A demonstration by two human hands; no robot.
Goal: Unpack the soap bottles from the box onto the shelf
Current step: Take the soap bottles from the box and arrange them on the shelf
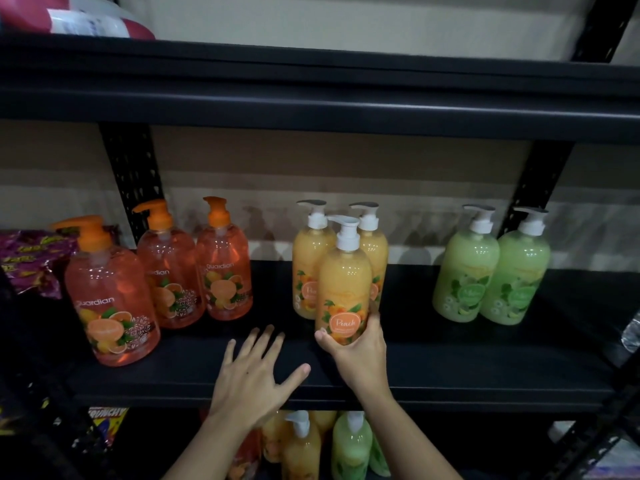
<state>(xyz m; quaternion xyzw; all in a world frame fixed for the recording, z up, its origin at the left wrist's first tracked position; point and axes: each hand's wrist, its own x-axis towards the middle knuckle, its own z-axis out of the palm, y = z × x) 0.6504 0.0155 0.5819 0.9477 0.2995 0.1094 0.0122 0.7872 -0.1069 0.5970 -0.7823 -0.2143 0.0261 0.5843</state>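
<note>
My R hand point(360, 355) grips the peach bottle point(343, 289) low down: thumb on its left side, fingers point(375, 320) curled round the right side and covering the base, so I can't tell if it sits on the shelf point(485, 358) or just above it. The bottle is upright, white pump on top, spout pointing left. Just behind these fingers stand 2 other peach bottles point(306, 268), upright & side by side, w/ the held one in front, between them. My L hand point(256, 372) is palm-down at the shelf's front, on it or just over it, fingers point(268, 341) spread & straight, holding nothing; its thumb points toward the R hand, near but apart. Left of the L fingers are 3 orange bottles point(169, 271) w/ orange pumps, the leftmost closest to the front edge, the other 2 farther back. Past those lie purple snack packs point(31, 258). Well right of the R fingers, 2 green bottles point(464, 271) touch each other at the back. Under the shelf, below both wrists, are lower bottles point(301, 448), yellow & green, pumps up; too dark to tell what holds them.
</note>
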